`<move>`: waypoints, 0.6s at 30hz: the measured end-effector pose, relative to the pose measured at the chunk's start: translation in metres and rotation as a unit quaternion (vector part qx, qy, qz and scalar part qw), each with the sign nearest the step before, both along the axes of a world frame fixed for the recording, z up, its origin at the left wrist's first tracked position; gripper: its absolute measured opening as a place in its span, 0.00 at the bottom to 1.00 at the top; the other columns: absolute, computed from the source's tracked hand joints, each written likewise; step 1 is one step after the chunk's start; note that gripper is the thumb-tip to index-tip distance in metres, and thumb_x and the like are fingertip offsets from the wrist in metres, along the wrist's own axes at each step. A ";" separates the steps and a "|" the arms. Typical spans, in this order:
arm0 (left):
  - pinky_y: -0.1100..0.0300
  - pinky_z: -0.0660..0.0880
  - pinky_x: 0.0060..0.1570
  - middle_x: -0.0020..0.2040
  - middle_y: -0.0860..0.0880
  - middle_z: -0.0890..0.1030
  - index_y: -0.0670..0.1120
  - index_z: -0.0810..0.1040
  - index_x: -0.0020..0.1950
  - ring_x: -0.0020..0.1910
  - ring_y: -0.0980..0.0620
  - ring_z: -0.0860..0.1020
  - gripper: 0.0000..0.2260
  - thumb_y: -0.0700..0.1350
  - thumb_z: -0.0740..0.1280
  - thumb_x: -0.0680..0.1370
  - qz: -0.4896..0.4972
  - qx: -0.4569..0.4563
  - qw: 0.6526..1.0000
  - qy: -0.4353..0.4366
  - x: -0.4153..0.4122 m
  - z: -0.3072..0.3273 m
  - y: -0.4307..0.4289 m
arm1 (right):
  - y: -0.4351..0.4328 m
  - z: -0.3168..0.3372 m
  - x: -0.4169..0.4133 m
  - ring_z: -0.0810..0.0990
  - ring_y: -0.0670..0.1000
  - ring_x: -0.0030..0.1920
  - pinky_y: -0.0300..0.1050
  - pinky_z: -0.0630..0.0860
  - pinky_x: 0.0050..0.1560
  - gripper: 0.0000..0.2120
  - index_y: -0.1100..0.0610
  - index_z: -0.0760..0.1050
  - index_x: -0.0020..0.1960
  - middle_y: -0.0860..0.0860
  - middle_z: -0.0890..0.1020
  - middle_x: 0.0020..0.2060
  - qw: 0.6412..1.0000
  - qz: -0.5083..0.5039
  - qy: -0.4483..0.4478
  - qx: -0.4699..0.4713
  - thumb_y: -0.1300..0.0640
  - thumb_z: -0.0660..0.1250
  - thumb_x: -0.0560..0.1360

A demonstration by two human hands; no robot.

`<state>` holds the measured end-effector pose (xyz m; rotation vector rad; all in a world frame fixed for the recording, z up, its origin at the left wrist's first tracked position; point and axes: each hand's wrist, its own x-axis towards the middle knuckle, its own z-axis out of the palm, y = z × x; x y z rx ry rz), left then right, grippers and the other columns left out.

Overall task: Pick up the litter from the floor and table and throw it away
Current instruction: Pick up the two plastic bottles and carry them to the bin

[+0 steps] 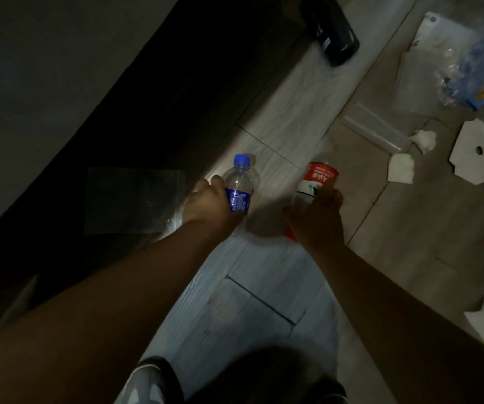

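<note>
Gripping one bottle per hand, low over the floor (275,287): left hand (207,201) is curling round the blue-capped bottle (239,182), right hand (318,221) round the red-labelled bottle (319,177). I'm judging mid-body holds safest, lifting straight up. Dark furniture edge (135,158) is crowding the left; open tile is lying ahead, tissues (399,167) and cardboard (474,153) sitting rightward

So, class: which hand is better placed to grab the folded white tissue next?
Probably right: the right hand, gripping the red-label bottle, is nearer the tissue; the left hand, gripping the blue-capped bottle, is farther.
</note>
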<state>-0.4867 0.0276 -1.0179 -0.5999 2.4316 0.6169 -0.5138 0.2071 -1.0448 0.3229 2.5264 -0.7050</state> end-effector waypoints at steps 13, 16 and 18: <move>0.54 0.75 0.51 0.59 0.42 0.73 0.43 0.64 0.67 0.55 0.45 0.76 0.29 0.50 0.72 0.72 0.060 0.034 0.997 -0.021 -0.017 -0.031 0.037 | 0.019 -0.010 -0.008 0.69 0.62 0.66 0.60 0.74 0.61 0.51 0.56 0.38 0.77 0.62 0.59 0.71 0.994 -0.098 -0.001 -0.039 0.42 0.70 0.71; 0.55 0.76 0.49 0.58 0.43 0.75 0.43 0.64 0.67 0.54 0.46 0.77 0.29 0.49 0.73 0.72 0.094 0.054 0.994 -0.019 -0.017 -0.039 0.040 | 0.022 -0.010 -0.015 0.71 0.61 0.66 0.58 0.73 0.62 0.50 0.55 0.39 0.78 0.61 0.64 0.70 0.988 -0.135 -0.018 -0.075 0.48 0.71 0.72; 0.57 0.73 0.46 0.57 0.43 0.75 0.43 0.64 0.67 0.54 0.46 0.76 0.29 0.50 0.73 0.71 0.100 0.059 0.993 -0.023 -0.016 -0.040 0.039 | 0.023 -0.009 -0.017 0.72 0.61 0.66 0.58 0.72 0.64 0.50 0.56 0.39 0.77 0.60 0.67 0.69 0.982 -0.154 -0.040 -0.099 0.50 0.72 0.72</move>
